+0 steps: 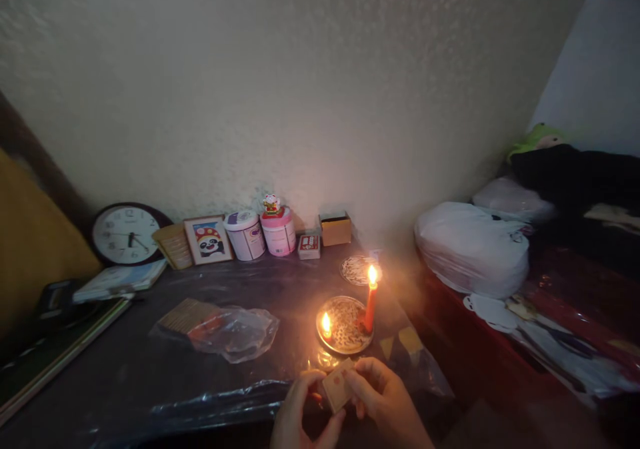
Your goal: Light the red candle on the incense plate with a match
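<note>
hands pinched around matchbox

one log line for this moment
left hand: on small box | right hand: on small box | tall candle: lit, upright on round tray | short candle: lit

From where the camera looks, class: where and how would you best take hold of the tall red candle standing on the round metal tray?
Grip the red candle low on its shaft, probably from the right side. It stands upright with its flame at the top, so the upper end is hot. A second small flame burns at the left of the tray, so a reach from the left would pass near it.
</note>
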Demonstrator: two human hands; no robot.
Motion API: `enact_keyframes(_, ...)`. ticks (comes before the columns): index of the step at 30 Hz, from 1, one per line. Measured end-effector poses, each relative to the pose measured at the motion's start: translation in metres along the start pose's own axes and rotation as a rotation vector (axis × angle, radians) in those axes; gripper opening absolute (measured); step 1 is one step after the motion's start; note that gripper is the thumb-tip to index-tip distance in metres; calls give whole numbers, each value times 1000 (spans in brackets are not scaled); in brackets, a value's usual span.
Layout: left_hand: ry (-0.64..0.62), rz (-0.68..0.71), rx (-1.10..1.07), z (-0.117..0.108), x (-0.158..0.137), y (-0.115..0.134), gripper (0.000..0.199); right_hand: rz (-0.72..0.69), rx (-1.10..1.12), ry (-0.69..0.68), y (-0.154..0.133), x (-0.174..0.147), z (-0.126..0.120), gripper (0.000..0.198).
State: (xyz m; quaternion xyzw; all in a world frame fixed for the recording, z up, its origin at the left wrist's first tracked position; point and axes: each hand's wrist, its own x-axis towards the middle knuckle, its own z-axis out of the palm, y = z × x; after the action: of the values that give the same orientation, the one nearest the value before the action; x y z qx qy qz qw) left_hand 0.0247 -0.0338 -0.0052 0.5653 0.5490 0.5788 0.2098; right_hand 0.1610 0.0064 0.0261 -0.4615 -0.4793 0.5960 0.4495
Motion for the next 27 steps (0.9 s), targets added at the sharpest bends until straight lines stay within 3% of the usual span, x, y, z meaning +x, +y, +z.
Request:
enact_keyframes(9,-34,19,35,-3,1,2,27,35,42,-44,13,6,-6,35)
enact_keyframes(19,-64,70,45,-1,2,3,24,8,-22,2,5,4,-5,38)
enact_keyframes(27,-57,156,108,2,-2,-7,27,28,-83,42,5,2,-4,29)
